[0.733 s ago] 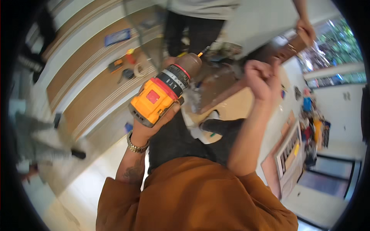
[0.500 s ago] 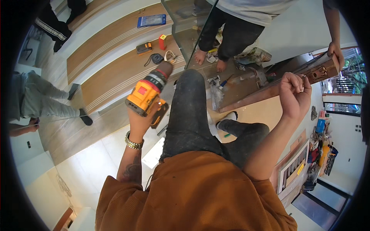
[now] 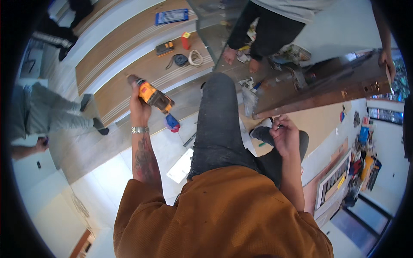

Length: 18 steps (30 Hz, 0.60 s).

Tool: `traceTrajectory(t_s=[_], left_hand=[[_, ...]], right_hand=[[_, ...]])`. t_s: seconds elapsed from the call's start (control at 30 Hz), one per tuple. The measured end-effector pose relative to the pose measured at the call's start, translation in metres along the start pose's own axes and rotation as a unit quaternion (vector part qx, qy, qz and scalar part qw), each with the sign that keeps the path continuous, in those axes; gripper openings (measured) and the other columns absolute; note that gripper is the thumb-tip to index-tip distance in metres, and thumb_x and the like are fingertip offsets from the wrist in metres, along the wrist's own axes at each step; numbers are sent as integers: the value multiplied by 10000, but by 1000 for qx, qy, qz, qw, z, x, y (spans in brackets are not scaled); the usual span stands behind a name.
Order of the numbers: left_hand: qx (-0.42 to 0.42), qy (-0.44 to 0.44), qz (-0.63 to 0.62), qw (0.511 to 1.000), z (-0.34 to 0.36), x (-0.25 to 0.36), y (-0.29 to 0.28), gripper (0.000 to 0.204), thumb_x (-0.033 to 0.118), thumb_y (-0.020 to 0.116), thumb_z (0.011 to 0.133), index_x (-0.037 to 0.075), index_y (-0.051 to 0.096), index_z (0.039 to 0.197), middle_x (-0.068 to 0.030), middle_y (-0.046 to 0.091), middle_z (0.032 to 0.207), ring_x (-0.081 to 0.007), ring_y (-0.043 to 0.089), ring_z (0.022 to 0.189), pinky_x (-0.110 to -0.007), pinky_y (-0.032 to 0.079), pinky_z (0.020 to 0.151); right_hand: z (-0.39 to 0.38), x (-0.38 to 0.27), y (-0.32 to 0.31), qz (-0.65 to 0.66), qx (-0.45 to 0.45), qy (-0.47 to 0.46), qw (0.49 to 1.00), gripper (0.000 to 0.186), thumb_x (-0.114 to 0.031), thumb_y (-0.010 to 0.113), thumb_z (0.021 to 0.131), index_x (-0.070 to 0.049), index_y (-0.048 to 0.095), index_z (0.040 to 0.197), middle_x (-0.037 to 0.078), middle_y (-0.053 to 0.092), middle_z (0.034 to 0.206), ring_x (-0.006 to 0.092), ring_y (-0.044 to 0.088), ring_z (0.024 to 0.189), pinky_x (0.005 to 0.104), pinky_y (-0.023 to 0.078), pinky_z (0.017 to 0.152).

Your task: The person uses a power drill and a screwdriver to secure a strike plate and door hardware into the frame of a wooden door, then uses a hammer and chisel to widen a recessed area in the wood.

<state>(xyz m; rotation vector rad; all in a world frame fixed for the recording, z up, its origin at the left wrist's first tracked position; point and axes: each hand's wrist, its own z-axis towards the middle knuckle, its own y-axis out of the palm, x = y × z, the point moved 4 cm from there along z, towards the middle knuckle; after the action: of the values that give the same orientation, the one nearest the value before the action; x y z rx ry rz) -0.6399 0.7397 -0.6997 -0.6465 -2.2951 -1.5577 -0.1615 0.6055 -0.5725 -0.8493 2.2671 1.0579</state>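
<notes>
My left hand [image 3: 140, 109] grips an orange and black power drill [image 3: 150, 95], held out low to my left with its nose pointing up and left over the wooden steps. A metal bracelet sits on that wrist. My right hand [image 3: 284, 135] is curled shut just above my dark shoe [image 3: 260, 131] and knee; whether something small is pinched in its fingers I cannot tell. My left leg in dark trousers [image 3: 217, 124] stretches forward between both hands. A long brown wooden door panel [image 3: 327, 92] lies tilted beyond my right hand.
A barefoot person [image 3: 258, 26] stands ahead, and a hand [image 3: 386, 58] holds the panel's far end. On the wooden steps [image 3: 129, 69] lie a tape measure [image 3: 165, 47], a red box [image 3: 186, 40], a coiled strap [image 3: 189, 58] and a blue case [image 3: 172, 16]. Another person in grey trousers [image 3: 51, 116] is at left.
My left hand has lowered the drill away from my face and swung it out to the left. My right hand has dropped from a raised fist down to my shoe.
</notes>
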Motion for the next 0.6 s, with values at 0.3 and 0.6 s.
traceTrajectory(t_s=[0.3, 0.6], left_hand=[[116, 25, 223, 968, 224, -14, -86, 140, 171, 644, 899, 77, 572, 973, -57, 640, 901, -216, 666, 830, -399, 576, 787], [142, 48, 264, 953, 289, 6, -143, 180, 164, 641, 869, 44, 576, 986, -63, 637, 904, -225, 662, 820, -382, 573, 761]], right_hand=[[-23, -8, -124, 18, 147, 87, 985, 108, -64, 487, 880, -66, 569, 951, 29, 505, 801, 155, 498, 710, 286, 425, 596], [-100, -27, -173, 76, 247, -2, 966, 145, -55, 525, 826, -84, 587, 954, 38, 557, 822, 147, 516, 681, 278, 416, 578]])
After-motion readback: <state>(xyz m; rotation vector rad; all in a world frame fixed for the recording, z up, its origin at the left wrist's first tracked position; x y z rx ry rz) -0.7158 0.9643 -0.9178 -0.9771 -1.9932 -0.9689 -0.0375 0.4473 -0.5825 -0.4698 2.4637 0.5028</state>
